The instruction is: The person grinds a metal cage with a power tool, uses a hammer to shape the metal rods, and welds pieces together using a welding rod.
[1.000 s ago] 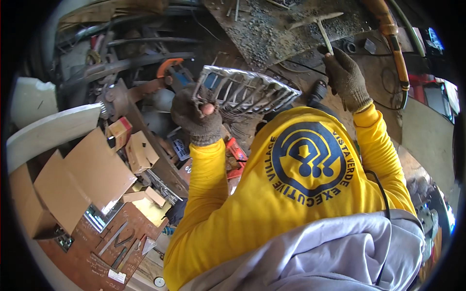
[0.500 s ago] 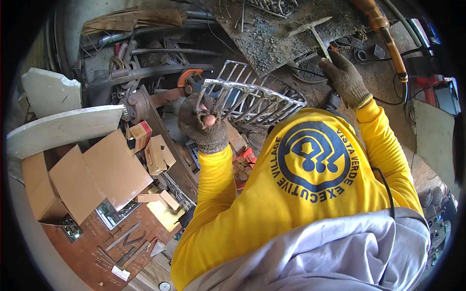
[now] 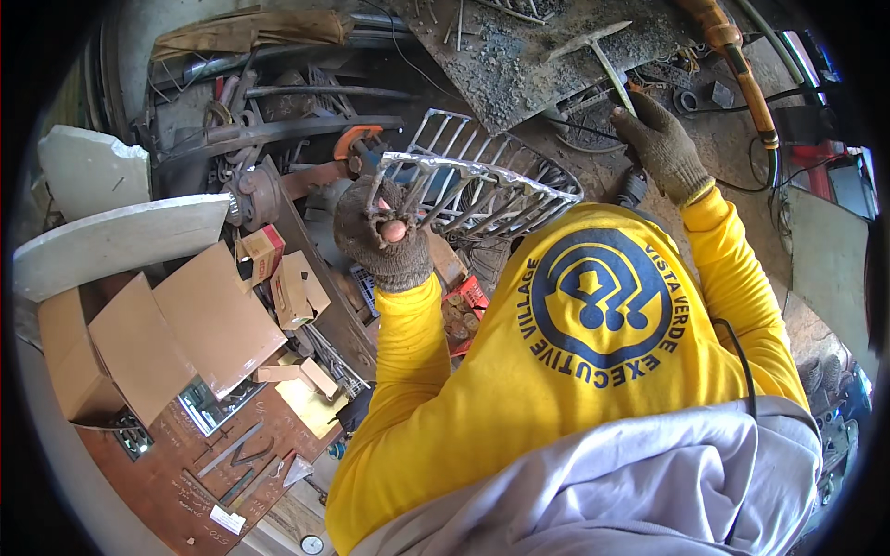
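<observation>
My left hand (image 3: 385, 233), in a worn brown knit glove with a hole over the thumb, grips the near end of a curved silvery metal grille (image 3: 482, 190) made of bars, holding it up over the workbench. My right hand (image 3: 663, 148), gloved the same way, is closed round the handle of a chipping hammer (image 3: 593, 51) whose pointed head lies over the dark, slag-strewn steel plate (image 3: 519, 65) at the far side. Yellow long sleeves cover both forearms.
A bench vise (image 3: 269, 190) with an orange clamp (image 3: 357, 139) stands left of the grille. Open cardboard boxes (image 3: 158, 343) and small cartons lie at the left, hand tools (image 3: 246, 463) on a rusty sheet below. A hose with a brown handle (image 3: 742, 65) runs along the right.
The view has shifted so the grille and both hands sit slightly higher and more central. My left hand still holds the grille; my right hand has moved the hammer a little up and left.
</observation>
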